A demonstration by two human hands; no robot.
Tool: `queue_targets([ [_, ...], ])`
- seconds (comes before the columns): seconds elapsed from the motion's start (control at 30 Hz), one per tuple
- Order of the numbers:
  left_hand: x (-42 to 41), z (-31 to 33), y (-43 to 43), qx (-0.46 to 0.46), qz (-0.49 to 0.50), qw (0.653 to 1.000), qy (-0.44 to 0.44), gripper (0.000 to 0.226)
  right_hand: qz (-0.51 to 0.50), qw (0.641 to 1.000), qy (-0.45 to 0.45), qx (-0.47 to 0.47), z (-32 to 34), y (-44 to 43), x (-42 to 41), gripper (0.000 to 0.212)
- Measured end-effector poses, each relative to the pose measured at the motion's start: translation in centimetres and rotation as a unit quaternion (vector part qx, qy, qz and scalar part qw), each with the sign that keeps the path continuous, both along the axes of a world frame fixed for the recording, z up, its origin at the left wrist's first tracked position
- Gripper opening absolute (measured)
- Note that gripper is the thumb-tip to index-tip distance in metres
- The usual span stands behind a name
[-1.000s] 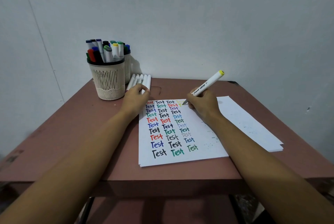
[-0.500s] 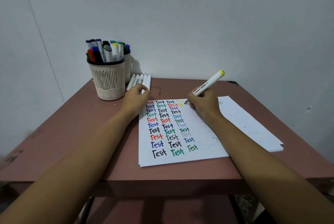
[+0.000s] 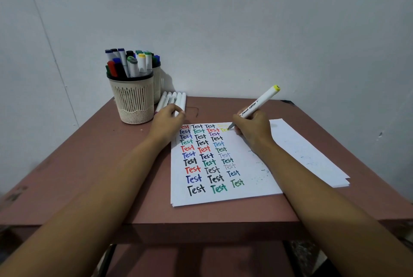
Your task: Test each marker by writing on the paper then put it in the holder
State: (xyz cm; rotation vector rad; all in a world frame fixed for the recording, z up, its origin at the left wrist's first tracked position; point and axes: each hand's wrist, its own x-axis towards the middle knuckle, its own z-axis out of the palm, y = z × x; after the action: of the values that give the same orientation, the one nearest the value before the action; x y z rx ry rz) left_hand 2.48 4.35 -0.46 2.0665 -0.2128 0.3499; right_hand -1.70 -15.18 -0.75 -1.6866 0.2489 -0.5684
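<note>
My right hand (image 3: 252,130) grips a white marker with a yellow end (image 3: 260,103), its tip touching the top sheet of paper (image 3: 250,187) beside a half-written yellow word in the second row. Rows of "Test" in several colours fill the sheet's left part. My left hand (image 3: 166,123) rests on the paper's top-left corner, its fingers curled over the near ends of several white markers (image 3: 176,99) lying on the table; whether it holds anything is hidden. A cream slotted holder (image 3: 134,100) full of capped markers stands at the back left.
A second holder (image 3: 157,84) stands close behind the first, against the wall. More sheets (image 3: 312,158) fan out to the right under the top one. The reddish-brown table (image 3: 78,165) ends in a front edge just below the paper.
The marker tip has crept a little to the right along the second row, and more of the yellow word shows. My left hand has stayed where it was.
</note>
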Motion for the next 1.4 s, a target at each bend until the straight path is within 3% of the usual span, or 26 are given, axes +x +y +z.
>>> queue_targets([
  [0.27,0.0,0.0,0.1,0.003,0.003,1.000,0.001,0.019,-0.022,0.999,0.003,-0.025,0.3,0.2,-0.4,0.009],
  [0.4,0.0,0.0,0.1,0.000,-0.002,1.000,0.003,0.018,-0.024,0.998,0.007,-0.049,0.5,0.3,-0.6,0.017],
  [0.63,-0.2,0.1,0.1,0.008,-0.001,1.000,0.000,0.019,-0.023,1.000,0.003,-0.011,0.3,0.2,-0.5,0.015],
  [0.77,-0.8,0.2,-0.3,0.027,0.001,0.999,-0.024,0.023,-0.018,0.999,0.012,-0.031,0.4,0.4,-0.7,0.007],
  [0.87,-1.2,0.4,-0.5,0.047,-0.003,0.996,-0.070,0.023,-0.029,0.999,0.011,-0.027,0.4,0.4,-0.7,0.013],
  [1.07,-1.7,0.6,-0.6,0.100,-0.047,0.985,-0.131,0.025,-0.021,0.999,-0.018,0.045,0.7,-0.1,-0.6,0.003],
  [1.23,-2.3,1.0,-1.1,0.032,-0.122,0.989,-0.078,0.031,0.050,0.981,-0.062,0.176,1.9,0.2,-1.4,0.021],
  [1.4,-2.5,0.8,-1.4,0.080,-0.170,0.979,-0.073,0.039,0.150,0.961,-0.072,0.221,2.5,1.5,-2.5,0.021],
])
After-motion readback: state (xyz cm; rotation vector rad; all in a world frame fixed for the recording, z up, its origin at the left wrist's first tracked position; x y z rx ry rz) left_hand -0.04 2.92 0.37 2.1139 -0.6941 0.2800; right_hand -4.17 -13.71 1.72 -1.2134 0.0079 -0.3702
